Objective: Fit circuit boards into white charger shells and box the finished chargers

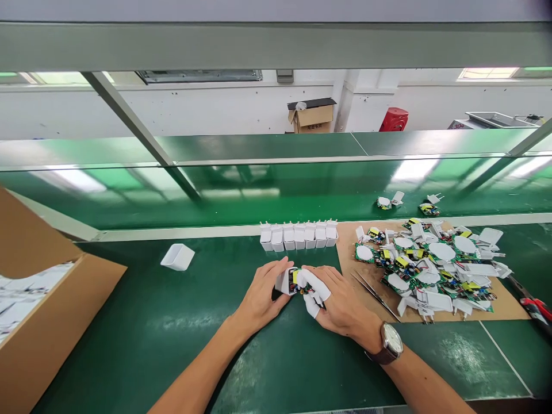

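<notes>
At the middle of the bench my left hand (261, 296) is closed around a white plastic housing (283, 280). My right hand (345, 306), with white covers on some fingers and a watch (391, 340) at the wrist, pinches a small circuit board (295, 280) with yellow and black parts. The board sits at the mouth of the housing; how deep it reaches inside cannot be made out. Behind the hands stands a row of several white adapters (299, 236) with pins upward. A single white housing (177, 257) lies off to the left.
Right of my hands, brown cardboard (351, 267) bears tweezers (376, 295) and a heap of circuit boards with white plug covers (431, 264). Red-handled pliers (537, 307) lie far right. An open carton (64, 310) takes up the left side. Two board pieces (429, 208) rest on the strip behind.
</notes>
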`<state>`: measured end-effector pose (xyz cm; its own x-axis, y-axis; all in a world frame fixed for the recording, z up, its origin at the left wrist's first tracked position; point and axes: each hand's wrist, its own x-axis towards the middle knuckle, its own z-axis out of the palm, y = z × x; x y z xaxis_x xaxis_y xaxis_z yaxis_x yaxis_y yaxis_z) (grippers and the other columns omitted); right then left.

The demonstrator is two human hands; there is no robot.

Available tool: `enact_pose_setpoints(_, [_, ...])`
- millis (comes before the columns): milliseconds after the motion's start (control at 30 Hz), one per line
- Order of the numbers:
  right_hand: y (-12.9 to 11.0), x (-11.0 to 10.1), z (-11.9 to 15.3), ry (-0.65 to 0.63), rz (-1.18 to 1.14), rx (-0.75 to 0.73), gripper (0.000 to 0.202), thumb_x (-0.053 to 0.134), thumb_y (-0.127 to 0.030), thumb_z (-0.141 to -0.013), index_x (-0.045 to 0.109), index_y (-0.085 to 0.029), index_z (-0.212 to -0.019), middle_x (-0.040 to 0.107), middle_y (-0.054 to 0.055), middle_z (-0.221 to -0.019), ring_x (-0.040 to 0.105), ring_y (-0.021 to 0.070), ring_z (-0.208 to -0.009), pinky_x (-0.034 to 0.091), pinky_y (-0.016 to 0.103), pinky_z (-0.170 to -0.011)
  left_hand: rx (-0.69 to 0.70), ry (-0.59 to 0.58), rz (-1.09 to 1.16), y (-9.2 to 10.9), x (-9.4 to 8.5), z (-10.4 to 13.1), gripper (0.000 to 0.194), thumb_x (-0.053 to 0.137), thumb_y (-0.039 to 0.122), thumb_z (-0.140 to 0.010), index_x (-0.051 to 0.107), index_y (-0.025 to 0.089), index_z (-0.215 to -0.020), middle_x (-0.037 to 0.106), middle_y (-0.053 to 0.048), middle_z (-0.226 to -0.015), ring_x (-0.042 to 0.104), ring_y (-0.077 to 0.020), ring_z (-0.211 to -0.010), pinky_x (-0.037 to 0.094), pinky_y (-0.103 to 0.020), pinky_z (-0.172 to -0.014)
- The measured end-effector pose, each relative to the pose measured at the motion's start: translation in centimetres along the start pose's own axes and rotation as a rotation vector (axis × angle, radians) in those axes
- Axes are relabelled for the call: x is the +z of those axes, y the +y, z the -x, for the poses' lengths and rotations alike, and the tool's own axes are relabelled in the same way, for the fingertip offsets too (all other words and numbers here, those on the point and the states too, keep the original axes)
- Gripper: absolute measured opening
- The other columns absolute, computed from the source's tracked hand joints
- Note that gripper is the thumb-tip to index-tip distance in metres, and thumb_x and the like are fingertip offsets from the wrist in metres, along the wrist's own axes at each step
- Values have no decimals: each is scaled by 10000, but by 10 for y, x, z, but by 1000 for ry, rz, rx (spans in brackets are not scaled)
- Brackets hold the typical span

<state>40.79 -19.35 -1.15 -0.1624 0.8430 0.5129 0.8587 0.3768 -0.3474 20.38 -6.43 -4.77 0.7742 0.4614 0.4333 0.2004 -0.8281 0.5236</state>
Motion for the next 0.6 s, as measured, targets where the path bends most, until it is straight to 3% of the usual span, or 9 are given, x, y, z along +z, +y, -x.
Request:
enact_pose_setpoints(367, [-1,2,-3,-4,-61,-9,626,502,-102,-930,371,-173,-1538,672,163,-1265,638,300,-1031,571,503,-919,31,-2,69,4,2,-1,755,621,218,-990,208,308,-1616,607,-132,-1429,557,-304,-1332,498,-521,-1093])
enact_pose_setpoints(533, [-3,2,-2,1,-230,88,524,623,-308,-992,459,-229,-1484,651,138,-1348,623,289,-1215,554,486,-1034,-30,-63,352,7,7,2,759,625,196,-963,230,274,-1606,534,-163,-1492,560,-289,-1363,492,-489,-1137])
enact_pose_setpoints(600, [0,2,1,37,-330,151,438,544,-265,-1034,483,-253,-1468,622,124,-1402,609,244,-1276,543,439,-1075,-104,-71,484,5,8,3,735,612,180,-948,263,257,-1591,556,-167,-1446,594,-283,-1323,522,-468,-1101])
